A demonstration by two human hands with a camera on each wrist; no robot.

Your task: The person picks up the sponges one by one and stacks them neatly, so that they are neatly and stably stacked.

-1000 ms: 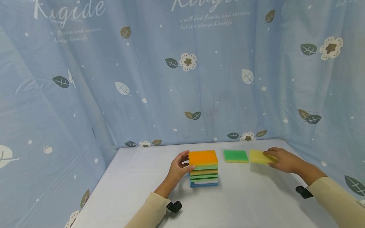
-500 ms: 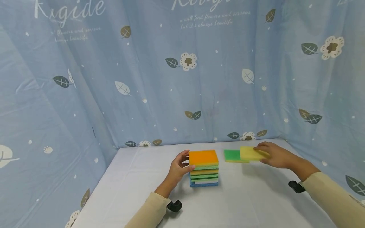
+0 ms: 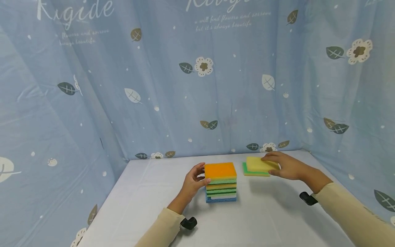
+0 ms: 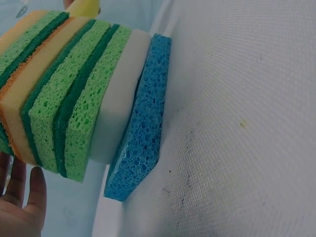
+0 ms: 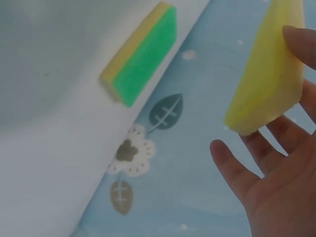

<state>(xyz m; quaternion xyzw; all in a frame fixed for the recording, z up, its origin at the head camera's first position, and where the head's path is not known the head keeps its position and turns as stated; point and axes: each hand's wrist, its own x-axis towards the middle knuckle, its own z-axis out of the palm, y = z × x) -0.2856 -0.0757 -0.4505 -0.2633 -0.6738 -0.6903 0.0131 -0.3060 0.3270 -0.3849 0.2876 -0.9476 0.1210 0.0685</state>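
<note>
A stack of sponges (image 3: 220,188) stands on the white table, an orange sponge (image 3: 219,170) on top. Blue sponge (image 4: 140,128) forms the base, below a white block (image 4: 116,103) and several green and yellow layers. My left hand (image 3: 192,181) holds the stack's upper left, thumb at the front edge and fingers along the side. Raised off the table, a yellow sponge (image 3: 255,164) is pinched in my right hand (image 3: 288,166). In the head view it overlaps a green-topped sponge (image 5: 144,58), which lies flat; the right wrist view shows the two apart.
The white tabletop (image 3: 148,192) carries the stack near its middle and the flat sponge toward the back right. A blue curtain (image 3: 160,85) with leaf and flower prints hangs behind the table and along both sides.
My right hand has carried the yellow sponge leftward and slightly up, from beside the green-topped sponge to over it. The left hand and the stack have stayed in place.
</note>
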